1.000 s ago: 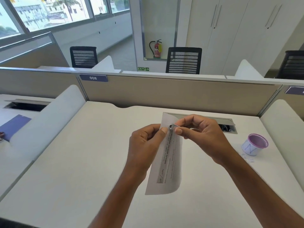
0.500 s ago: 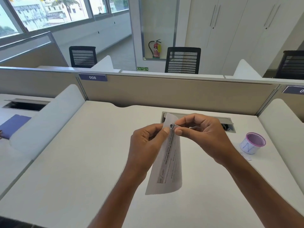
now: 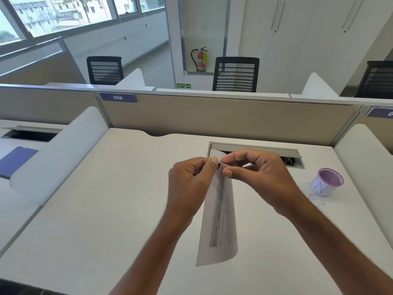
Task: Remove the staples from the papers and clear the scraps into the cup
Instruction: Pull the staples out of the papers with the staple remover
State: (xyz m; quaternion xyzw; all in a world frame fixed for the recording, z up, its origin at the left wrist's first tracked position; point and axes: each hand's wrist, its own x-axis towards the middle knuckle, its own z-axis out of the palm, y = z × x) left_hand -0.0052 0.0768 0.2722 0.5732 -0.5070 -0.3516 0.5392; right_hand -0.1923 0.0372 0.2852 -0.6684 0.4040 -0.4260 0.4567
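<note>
Desk (image 3: 102,209), 1 cup (image 3: 323,187): left grip (image 3: 191,184) pinches 1 paper (image 3: 221,228), right grip (image 3: 261,179) 1 tool (image 3: 221,166).

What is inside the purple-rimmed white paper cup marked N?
Of the cup only the purple inner wall shows; its floor and any contents are hidden. Small white scraps lie outside, beside it.

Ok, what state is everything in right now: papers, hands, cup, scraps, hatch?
papers: held off the desk, hanging curled.
left hand: pinches the papers' top corner.
right hand: pinches a small metal tool at that corner.
cup: upright, open-topped, on the desk.
scraps: on the desk beside the cup, not in it.
cable hatch: open.
</note>
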